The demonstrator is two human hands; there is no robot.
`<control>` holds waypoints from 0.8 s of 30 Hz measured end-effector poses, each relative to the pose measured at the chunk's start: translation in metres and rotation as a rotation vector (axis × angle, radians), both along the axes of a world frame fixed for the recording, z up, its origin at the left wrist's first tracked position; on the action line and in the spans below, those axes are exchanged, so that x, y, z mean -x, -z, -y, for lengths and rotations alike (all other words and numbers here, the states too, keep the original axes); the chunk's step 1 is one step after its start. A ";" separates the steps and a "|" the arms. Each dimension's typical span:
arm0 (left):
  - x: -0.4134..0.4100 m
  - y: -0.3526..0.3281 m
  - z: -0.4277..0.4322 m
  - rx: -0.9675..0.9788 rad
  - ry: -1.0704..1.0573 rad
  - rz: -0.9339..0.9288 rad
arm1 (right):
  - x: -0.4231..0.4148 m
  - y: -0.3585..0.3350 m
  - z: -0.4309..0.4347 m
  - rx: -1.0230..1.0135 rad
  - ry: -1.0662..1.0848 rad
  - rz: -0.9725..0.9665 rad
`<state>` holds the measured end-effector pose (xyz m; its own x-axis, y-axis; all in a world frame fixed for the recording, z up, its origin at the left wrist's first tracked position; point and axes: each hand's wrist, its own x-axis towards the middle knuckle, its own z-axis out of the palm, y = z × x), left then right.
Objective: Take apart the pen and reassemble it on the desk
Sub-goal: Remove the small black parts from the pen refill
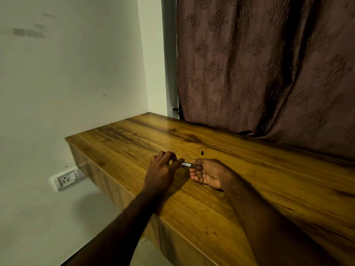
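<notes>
A thin pen (pixel 186 164) with a pale, label-marked barrel lies level just above the wooden desk (pixel 249 179), held between both hands. My left hand (pixel 163 169) pinches its left end with thumb and fingertips. My right hand (pixel 208 172), palm turned up, grips the right end, and its fingers hide that end. A small black pen piece (pixel 202 152), perhaps a cap, stands alone on the desk just beyond the hands.
A brown patterned curtain (pixel 269 73) hangs down along the desk's far edge. The desk's left edge (pixel 115 181) drops off beside a white wall with a socket (pixel 66 179). Bare wood stretches to the right of my right forearm.
</notes>
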<state>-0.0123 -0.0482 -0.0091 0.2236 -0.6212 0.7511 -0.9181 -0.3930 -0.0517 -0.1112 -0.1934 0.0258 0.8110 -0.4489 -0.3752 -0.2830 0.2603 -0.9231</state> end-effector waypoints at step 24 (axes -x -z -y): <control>-0.004 0.000 0.002 -0.136 -0.045 -0.170 | -0.001 0.000 0.004 -0.130 -0.024 0.022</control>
